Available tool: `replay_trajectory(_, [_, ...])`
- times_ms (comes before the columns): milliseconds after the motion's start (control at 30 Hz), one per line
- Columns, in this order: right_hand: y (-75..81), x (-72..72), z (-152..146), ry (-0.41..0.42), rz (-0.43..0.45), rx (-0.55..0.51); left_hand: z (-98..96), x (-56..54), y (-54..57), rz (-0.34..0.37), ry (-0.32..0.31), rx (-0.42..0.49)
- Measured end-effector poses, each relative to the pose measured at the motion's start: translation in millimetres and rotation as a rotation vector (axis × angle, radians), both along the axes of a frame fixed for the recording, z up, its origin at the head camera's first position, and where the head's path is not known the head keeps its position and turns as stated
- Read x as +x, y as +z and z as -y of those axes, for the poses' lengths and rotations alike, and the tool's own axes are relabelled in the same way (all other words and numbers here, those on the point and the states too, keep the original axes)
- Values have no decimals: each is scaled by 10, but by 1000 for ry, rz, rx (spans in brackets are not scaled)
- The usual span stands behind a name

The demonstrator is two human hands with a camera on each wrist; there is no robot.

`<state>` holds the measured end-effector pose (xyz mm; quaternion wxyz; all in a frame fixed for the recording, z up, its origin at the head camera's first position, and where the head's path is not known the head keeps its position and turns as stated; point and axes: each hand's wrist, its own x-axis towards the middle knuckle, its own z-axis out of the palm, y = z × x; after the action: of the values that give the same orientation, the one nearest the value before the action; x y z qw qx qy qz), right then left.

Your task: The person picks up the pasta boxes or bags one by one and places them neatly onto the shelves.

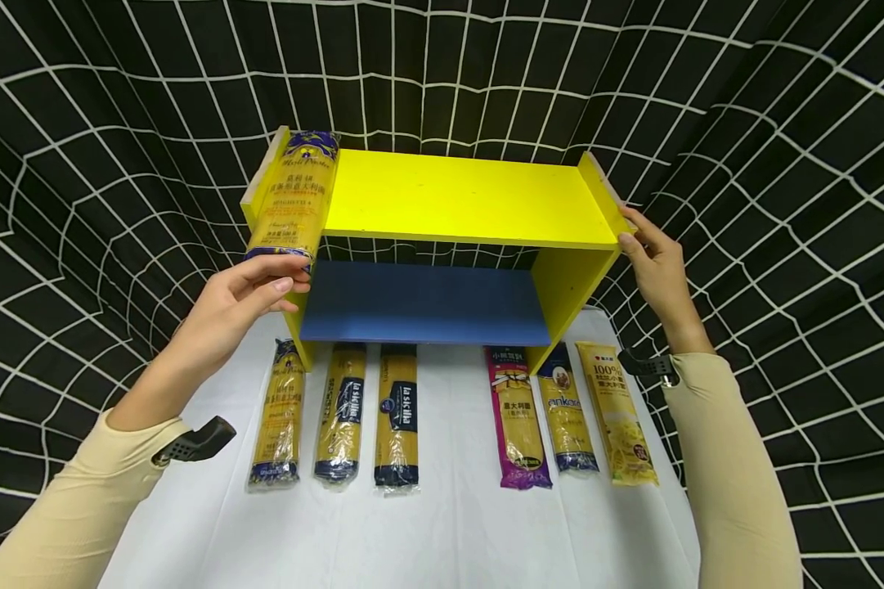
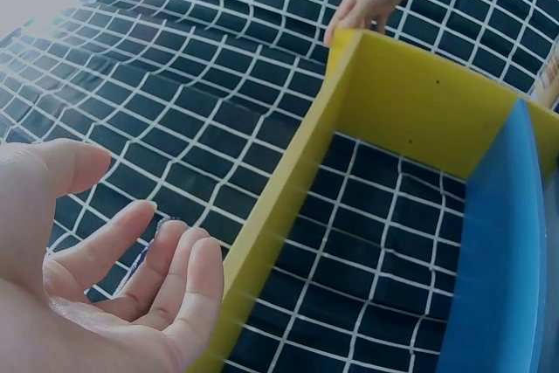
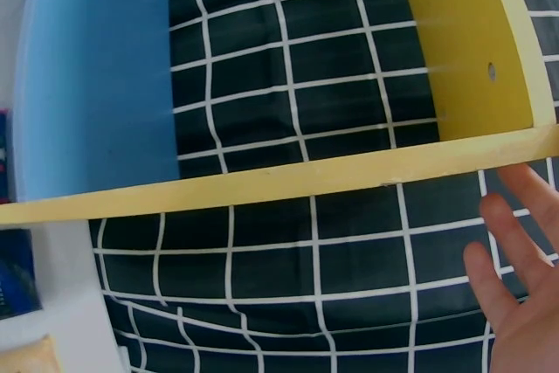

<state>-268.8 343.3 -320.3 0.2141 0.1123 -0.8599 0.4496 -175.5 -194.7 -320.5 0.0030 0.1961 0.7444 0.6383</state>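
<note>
A yellow spaghetti pack [image 1: 294, 196] with blue ends lies at the left end of the yellow upper board of a small shelf [image 1: 456, 196]. My left hand [image 1: 253, 290] is at the pack's near end. In the left wrist view, the left hand [image 2: 131, 294] has its thumb apart from loosely bent fingers, with a bit of wrapper showing behind them. At the shelf's right front corner, my right hand [image 1: 657, 266] pinches the side panel between thumb and index finger. The right wrist view shows other fingers of the right hand [image 3: 524, 277] stretched out beside that panel.
Below the upper board is a blue lower board [image 1: 423, 303]. On the white table [image 1: 442, 523], several pasta packs lie in a row, among them a La Sicilia pack [image 1: 397, 417], a pink-edged pack [image 1: 518, 417] and a yellow pack [image 1: 618, 413]. Black white-gridded cloth [image 1: 449, 74] surrounds everything.
</note>
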Motion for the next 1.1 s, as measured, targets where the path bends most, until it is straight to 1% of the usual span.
replay_trajectory(167, [3,0,-3,-4,4,14,-1,-39,-4,9,3,7])
replay_trajectory(333, [5,-3,-4,0,1,8,-7,-24,-19,2,1,-15])
replay_trajectory(467, [-2,-2,-3,-3,6,11,-5,20,-51,-35,-15,-50])
replay_trajectory(633, [-6,-3,-2,-12,10,16,28,63,-154,-103,-71,-58])
replay_trajectory(767, [-6,-3,-3,-13,13,12,63,68,-300,-143,-137,-85])
replay_trajectory(833, [-7,-2,-4,-13,13,9,73,76,-397,-154,-152,-108])
replay_trajectory(900, [-8,-2,-5,-10,12,7,71,91,-512,-164,-140,-147])
replay_trajectory(967, [-8,-4,-4,-6,7,4,64,109,-654,-171,-111,-205])
replay_trajectory(1100, [-13,-11,-2,0,0,0,68,124,-996,-139,-59,-310])
